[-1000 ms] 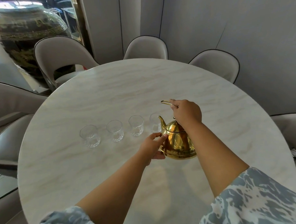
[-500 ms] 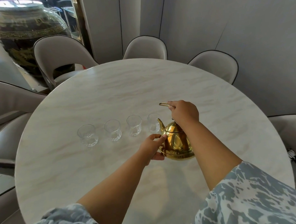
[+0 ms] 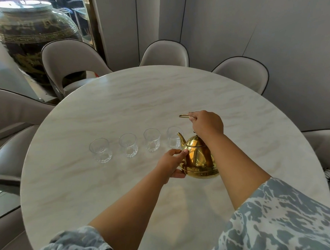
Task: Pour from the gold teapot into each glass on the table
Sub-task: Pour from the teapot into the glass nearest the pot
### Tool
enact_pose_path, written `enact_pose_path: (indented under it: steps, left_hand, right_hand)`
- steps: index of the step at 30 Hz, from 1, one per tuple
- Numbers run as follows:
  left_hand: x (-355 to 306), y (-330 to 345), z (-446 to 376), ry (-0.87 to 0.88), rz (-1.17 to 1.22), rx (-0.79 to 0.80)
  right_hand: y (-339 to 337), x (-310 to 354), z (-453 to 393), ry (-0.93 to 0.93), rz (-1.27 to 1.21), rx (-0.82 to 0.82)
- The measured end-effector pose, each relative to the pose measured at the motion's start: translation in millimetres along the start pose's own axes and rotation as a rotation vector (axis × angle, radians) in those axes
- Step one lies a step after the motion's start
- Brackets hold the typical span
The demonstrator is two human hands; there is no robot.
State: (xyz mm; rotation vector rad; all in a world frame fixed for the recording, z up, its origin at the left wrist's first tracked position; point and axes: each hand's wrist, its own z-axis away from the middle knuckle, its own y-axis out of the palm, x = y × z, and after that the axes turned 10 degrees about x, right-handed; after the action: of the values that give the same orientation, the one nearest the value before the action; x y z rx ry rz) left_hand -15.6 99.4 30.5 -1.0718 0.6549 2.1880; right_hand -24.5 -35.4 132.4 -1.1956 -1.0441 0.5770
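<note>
A shiny gold teapot (image 3: 198,159) stands on the round marble table (image 3: 124,97), its spout pointing left toward the glasses. My right hand (image 3: 207,124) is closed on the teapot's raised wire handle (image 3: 183,116). My left hand (image 3: 171,163) rests against the pot's left side near its base. Several clear glasses stand in a row to the left: the nearest glass (image 3: 174,137) sits just behind the spout, then a second (image 3: 152,140), a third (image 3: 128,145) and the leftmost glass (image 3: 101,150). All look empty.
Beige upholstered chairs ring the table, at the far side (image 3: 164,53), the back right (image 3: 242,73) and the back left (image 3: 69,61). A large dark ornamental jar (image 3: 30,36) stands behind the left chairs.
Hands and teapot hold nearly the same pose. The view has shifted slightly, so the glasses and pot sit a little lower and to the left in the frame.
</note>
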Motion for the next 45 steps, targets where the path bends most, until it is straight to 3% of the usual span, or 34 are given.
enact_pose_path:
  steps: [45]
  left_hand:
    - [-7, -3, 4, -0.015, -0.026, 0.065]
  right_hand:
    - [-12, 15, -8, 0.030, 0.122, 0.073]
